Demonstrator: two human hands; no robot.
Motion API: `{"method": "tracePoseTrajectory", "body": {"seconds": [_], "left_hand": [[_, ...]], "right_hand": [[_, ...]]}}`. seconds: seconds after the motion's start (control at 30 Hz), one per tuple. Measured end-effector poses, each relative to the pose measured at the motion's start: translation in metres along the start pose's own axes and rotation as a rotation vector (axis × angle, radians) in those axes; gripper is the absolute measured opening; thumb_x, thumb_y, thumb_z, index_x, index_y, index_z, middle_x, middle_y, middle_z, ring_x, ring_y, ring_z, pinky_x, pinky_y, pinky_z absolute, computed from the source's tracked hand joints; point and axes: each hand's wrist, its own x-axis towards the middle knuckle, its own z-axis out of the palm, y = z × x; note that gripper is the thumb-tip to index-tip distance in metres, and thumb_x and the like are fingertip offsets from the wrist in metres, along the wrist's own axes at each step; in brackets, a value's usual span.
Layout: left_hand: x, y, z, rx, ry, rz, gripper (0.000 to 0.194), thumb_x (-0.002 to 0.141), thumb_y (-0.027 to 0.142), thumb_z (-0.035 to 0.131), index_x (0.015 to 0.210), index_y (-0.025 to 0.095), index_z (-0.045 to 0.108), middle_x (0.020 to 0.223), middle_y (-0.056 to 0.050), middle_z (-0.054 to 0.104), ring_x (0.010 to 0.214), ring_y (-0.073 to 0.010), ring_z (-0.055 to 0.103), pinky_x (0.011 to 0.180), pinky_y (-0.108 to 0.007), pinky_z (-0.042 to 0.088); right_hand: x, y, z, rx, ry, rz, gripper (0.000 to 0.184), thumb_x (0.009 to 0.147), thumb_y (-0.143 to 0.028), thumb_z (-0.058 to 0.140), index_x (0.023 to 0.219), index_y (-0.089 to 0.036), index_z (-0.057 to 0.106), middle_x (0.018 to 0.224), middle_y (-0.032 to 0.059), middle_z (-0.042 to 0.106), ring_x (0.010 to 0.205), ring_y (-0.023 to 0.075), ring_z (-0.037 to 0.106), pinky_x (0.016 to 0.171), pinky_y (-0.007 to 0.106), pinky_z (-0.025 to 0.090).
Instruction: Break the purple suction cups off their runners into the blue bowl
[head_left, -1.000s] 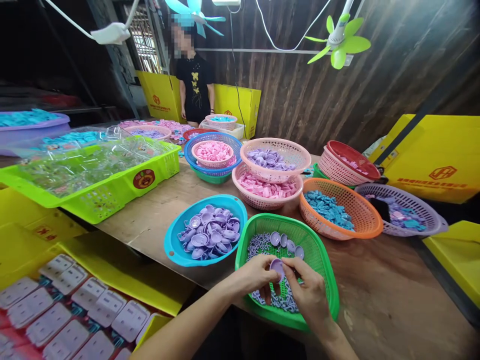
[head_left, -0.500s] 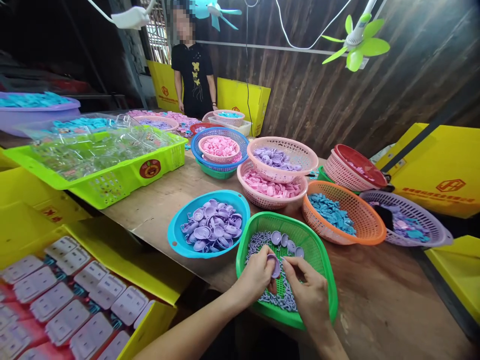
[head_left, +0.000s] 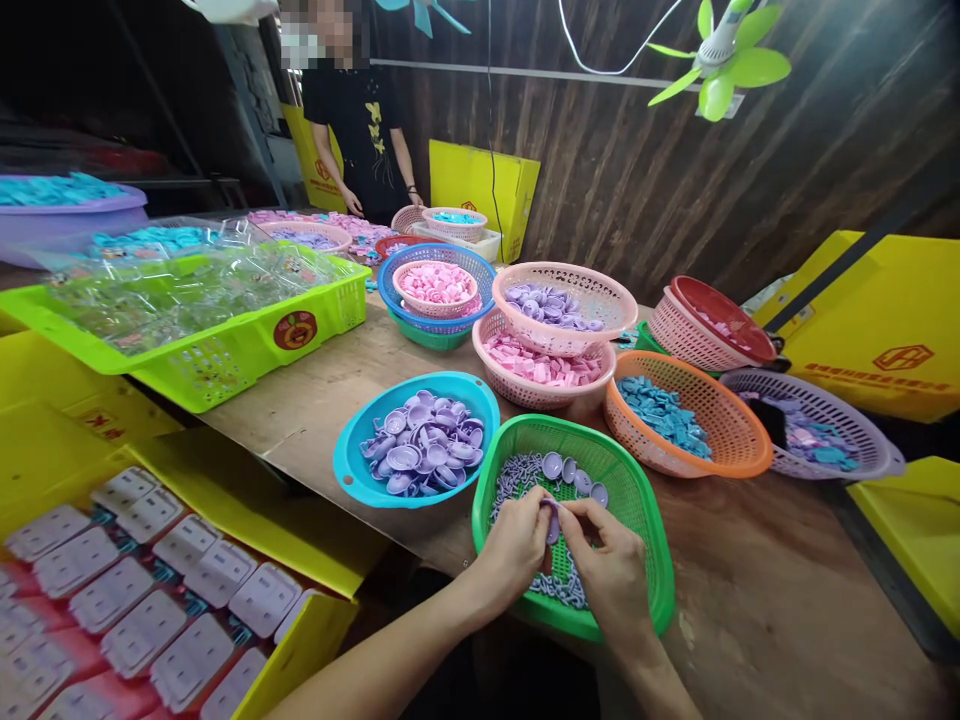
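Over the green basket, my left hand grips a small purple plastic cup, held nearly edge-on. The fingers of my right hand are pinched together at the cup's upper edge; whatever lies between them is too small and hidden to name. Beneath both hands, the basket holds many small purple-grey hook-like pieces. Several finished-looking round purple cups lie in a row near its far side. To the left, a blue bowl is heaped with similar purple cups.
An orange basket of blue pieces and stacked pink baskets stand behind. At left are a lime crate of clear bags and an open yellow carton of packed pieces. Across the table stands a person.
My right fingertips have come in to meet the cup, which has turned more edge-on. The view has tilted slightly down. Across the table, the person leans closer with a hand toward the pieces.
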Motion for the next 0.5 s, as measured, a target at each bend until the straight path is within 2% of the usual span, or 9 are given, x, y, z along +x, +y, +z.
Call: {"method": "tracePoseTrajectory", "body": {"seconds": [0.07,0.23,0.33,0.5], "left_hand": [[0.000,0.002,0.001,0.058,0.018,0.006,0.028,0.089,0.031,0.023,0.083,0.019,0.047,0.049,0.002,0.048,0.041,-0.0114,0.047,0.043,-0.021,0.030],[0.001,-0.002,0.006,0.316,0.202,0.153,0.017,0.087,0.021,0.030,0.077,0.018,0.044,0.068,-0.003,0.053,0.057,-0.0133,0.047,0.055,-0.025,0.033],[0.000,-0.007,0.009,0.356,0.209,0.202,0.014,0.085,0.017,0.032,0.076,0.018,0.043,0.070,-0.003,0.051,0.059,-0.0132,0.045,0.057,-0.025,0.033],[-0.001,-0.006,0.007,0.369,0.197,0.186,0.015,0.086,0.018,0.032,0.078,0.018,0.044,0.073,-0.004,0.053,0.061,-0.0134,0.047,0.058,-0.024,0.034]], "right_hand": [[0.000,0.000,0.001,-0.032,0.005,-0.004,0.019,0.083,-0.031,0.048,0.074,-0.019,0.060,0.063,-0.0017,0.059,0.053,0.0100,0.051,0.054,0.019,0.039],[0.002,-0.004,0.004,-0.153,0.031,-0.065,0.022,0.083,-0.029,0.046,0.067,-0.019,0.057,0.059,-0.0007,0.054,0.053,0.0111,0.049,0.055,0.022,0.036],[0.002,-0.009,0.006,-0.184,0.023,-0.078,0.022,0.083,-0.028,0.045,0.067,-0.019,0.056,0.061,0.0002,0.055,0.055,0.0118,0.049,0.055,0.022,0.035],[0.008,-0.012,0.013,-0.127,-0.004,-0.049,0.022,0.083,-0.029,0.044,0.069,-0.018,0.058,0.062,0.0005,0.056,0.056,0.0117,0.050,0.054,0.022,0.036]]}}
